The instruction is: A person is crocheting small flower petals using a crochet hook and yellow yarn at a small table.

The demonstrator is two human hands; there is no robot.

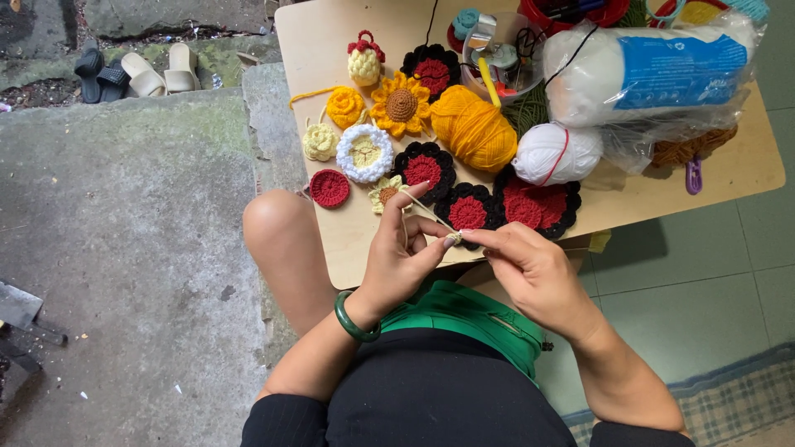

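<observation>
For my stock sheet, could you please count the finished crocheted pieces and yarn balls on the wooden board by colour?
Red-and-black crocheted flowers: 4
Plain red crocheted disc: 1
Yellow or cream crocheted pieces: 6
Orange-yellow yarn ball: 1
White yarn ball: 1
Total: 13

Single head cam, looked steeply down from above the person's lap, close range. Low wooden table (331, 50) filled the upper frame, its far edge cut off; concrete floor (124, 248) left, tiles right. No second view.
</observation>
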